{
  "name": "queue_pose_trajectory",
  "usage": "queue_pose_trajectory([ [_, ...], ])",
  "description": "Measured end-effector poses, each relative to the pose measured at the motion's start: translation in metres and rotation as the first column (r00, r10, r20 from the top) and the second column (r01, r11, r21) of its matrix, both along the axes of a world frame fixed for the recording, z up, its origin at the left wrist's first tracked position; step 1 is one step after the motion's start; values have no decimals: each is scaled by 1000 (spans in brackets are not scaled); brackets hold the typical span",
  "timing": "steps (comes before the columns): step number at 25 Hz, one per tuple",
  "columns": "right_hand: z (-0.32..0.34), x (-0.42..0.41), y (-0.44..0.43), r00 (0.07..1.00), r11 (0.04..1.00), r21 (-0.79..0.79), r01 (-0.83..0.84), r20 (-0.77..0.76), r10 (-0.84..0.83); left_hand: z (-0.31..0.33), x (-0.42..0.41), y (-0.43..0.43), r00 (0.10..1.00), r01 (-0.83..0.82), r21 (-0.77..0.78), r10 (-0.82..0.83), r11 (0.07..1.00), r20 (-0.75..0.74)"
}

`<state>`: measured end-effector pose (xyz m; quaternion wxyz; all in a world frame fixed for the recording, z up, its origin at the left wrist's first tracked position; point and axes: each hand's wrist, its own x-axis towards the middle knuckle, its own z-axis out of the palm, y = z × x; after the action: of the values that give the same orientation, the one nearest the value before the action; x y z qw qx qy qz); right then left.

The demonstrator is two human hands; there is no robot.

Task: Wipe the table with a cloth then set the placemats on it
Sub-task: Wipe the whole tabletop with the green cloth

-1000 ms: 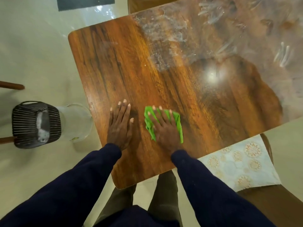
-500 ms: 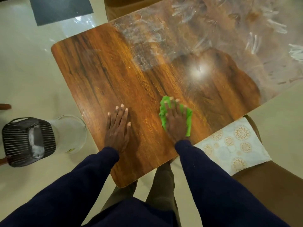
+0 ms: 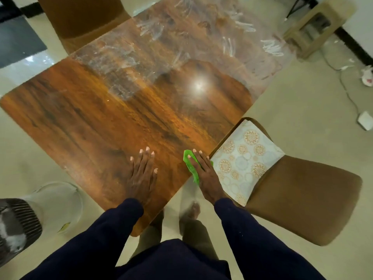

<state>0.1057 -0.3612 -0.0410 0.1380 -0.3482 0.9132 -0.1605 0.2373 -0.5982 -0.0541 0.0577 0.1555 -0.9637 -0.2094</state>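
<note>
Right hand (image 3: 205, 176) flat, fingers straight, pressing green cloth (image 3: 190, 165) at lower-right edge of wooden table (image 3: 90, 126); left hand (image 3: 142, 174) flat, open-palmed on tabletop lower centre; patterned placemats (image 3: 242, 160) on brown chair (image 3: 302, 199), right of frame.

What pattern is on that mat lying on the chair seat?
The placemat is pale with orange-gold circular medallions, seen best in the head view.

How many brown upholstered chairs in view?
2. One brown upholstered chair stands at the far edge of the glossy wooden table, top left; the other chair at its right edge, with the pale patterned placemat on its seat. More may lie outside the frame.
</note>
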Motion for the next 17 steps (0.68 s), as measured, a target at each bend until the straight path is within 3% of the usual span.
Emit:
queue_pose_trajectory([
  [4,26,24,47,992,992,-30,123,5,-123,21,-6,34,997,72,22,-71,997,-22],
  [9,82,66,157,938,916,-211,342,134,-319,57,-16,113,952,295,17,-292,955,-95],
  [14,142,116,292,850,770,-365,523,157,-503,94,-22,250,816,540,-42,-535,840,-219],
  [17,174,137,379,815,727,-407,554,87,-573,125,-26,345,721,638,-116,-644,761,-257],
])
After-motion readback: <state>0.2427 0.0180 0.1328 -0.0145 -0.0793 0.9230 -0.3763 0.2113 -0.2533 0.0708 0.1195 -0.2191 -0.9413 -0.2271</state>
